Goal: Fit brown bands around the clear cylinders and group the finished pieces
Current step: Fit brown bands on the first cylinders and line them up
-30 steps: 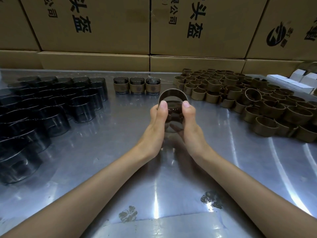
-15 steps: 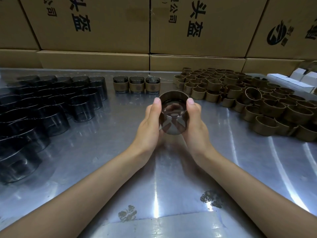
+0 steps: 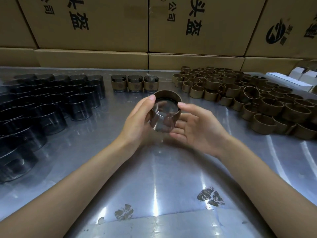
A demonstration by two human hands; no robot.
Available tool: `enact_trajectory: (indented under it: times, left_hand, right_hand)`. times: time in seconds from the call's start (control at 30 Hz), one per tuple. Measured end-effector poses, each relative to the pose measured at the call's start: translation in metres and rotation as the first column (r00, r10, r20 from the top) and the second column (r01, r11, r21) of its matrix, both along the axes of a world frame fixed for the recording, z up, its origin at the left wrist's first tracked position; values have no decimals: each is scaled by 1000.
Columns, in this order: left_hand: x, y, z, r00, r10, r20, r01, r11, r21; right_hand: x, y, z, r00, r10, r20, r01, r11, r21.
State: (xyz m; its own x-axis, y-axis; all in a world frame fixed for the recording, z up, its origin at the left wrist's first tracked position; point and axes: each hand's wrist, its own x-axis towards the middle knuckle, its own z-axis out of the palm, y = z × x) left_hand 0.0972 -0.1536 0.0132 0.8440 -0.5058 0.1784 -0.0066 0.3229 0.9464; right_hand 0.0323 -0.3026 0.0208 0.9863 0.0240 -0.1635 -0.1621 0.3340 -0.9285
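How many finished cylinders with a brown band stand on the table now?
3, in one row at the back middle of the table: left one, middle one, right one. None seems hidden.

A packing workshop: stacked printed brown cardboard cartons [image 3: 109, 24] behind a shiny steel worktable [image 3: 154, 169] bearing massed brown bands [image 3: 257, 100].
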Motion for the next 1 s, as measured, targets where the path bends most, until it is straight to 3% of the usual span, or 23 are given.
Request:
enact_trajectory:
  times: [0.1,0.2,0.3,0.47,0.7,1.0]
  left_hand:
    - [5,5,3,988,-154,-18,155,988,22]
    - [10,12,4,958,-241,-153,255,963,83]
    - [15,19,3,927,-257,-275,300,945,129]
    - [19,24,2,904,-286,-318,319,946,56]
    - [18,27,0,848,-460,-264,469,883,-32]
    - [11,25,0,853,-504,-137,501,863,-58]
  right_hand:
    - [-5,-1,3,1000,20,19,-21,998,61]
    - [-3,-2,2,997,-19,73,15,998,59]
    - [-3,-1,2,994,-21,108,16,999,46]
    - [-2,-5,-1,989,34,146,-43,998,55]
    - [-5,-7,-2,957,173,233,-201,974,102]
    - [-6,-5,-3,937,202,286,-252,956,151]
